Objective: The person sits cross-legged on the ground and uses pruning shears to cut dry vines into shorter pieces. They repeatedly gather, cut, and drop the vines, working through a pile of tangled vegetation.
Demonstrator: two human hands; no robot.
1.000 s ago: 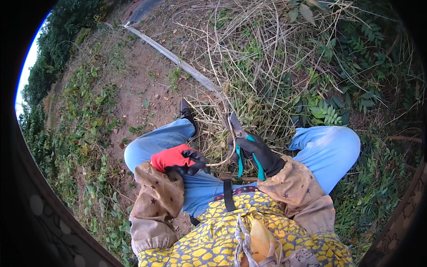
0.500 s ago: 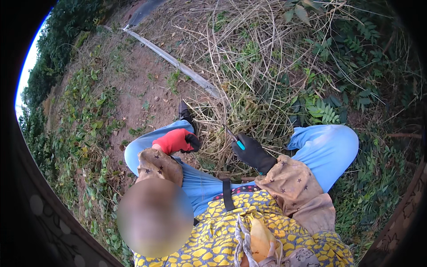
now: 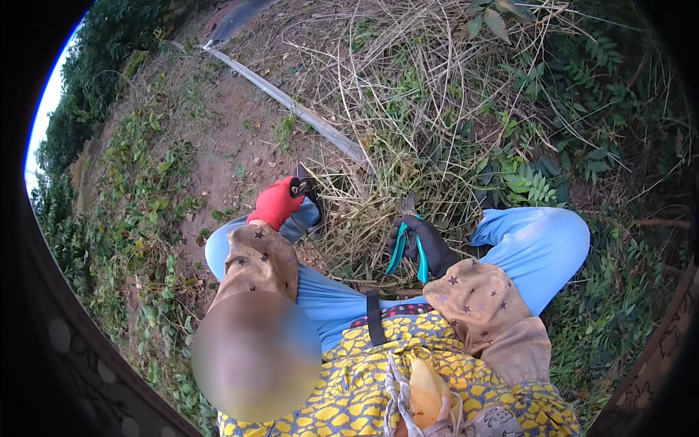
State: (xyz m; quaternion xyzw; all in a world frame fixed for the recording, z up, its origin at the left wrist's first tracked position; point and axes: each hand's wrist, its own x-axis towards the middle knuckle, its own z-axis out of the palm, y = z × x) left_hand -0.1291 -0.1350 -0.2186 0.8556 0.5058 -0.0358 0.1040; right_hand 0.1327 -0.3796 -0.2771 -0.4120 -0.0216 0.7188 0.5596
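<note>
My left hand [image 3: 277,203], in a red glove with black fingers, is raised beside my left shoe [image 3: 311,200], at the edge of a heap of dry stalks [image 3: 348,218]. Its fingers are curled together, and whatever they may grip is too small to make out. In a black glove, my right hand [image 3: 432,246] grips pruning shears [image 3: 421,255] with teal handles. The handles are spread apart, and the blades point away from me into the cut stems between my knees. Brown star-patterned sleeves cover both forearms.
A long grey pole [image 3: 291,105] lies slantwise over the bare soil [image 3: 233,135], ending at the stalks. Leafy low plants [image 3: 145,211] grow at the left. Tangled dry stems [image 3: 408,65] cover the far middle, and dense green foliage [image 3: 593,95] stands to the right.
My left hand has moved away from me and slightly left, toward the shoe. My right hand has turned the shears, whose teal handles now show spread apart.
</note>
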